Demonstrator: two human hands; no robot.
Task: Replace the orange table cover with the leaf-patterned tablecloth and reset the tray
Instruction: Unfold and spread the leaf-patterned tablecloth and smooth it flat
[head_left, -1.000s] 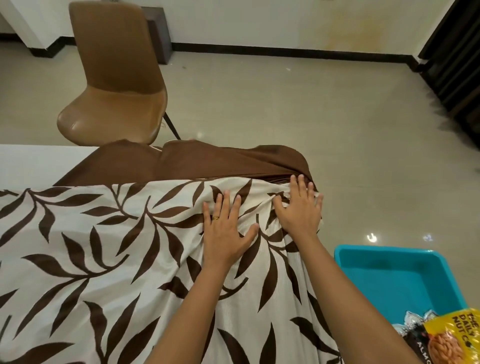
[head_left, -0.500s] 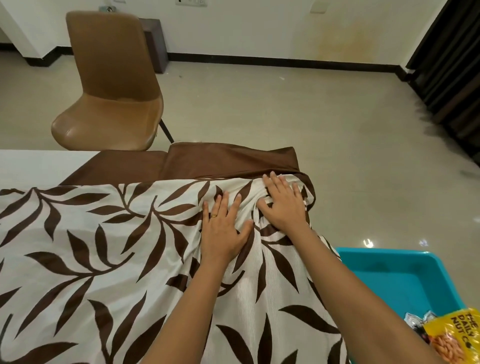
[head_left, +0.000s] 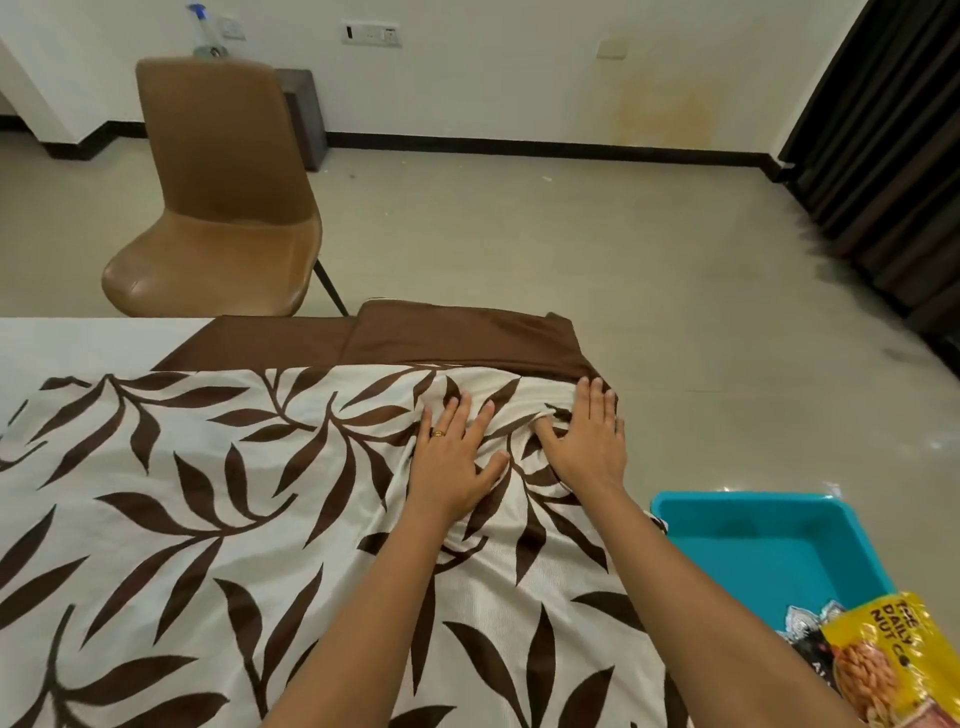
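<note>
two flat hands w/ fingers straight, left hand (head_left: 452, 467) & right hand (head_left: 587, 441), press the cream brown-leaf fabric tablecloth (head_left: 208, 493) mid-frame; pushing too hard toward the frame's right cld drag it off onto the turquoise plastic tray (head_left: 753, 551) lower right.

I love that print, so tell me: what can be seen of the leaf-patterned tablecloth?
The leaf-patterned tablecloth is cream fabric with dark brown leaf sprays and a plain brown band at its far edge. It lies spread over the table, wrinkled near the far right corner, where the left hand and right hand press flat on it.
</note>
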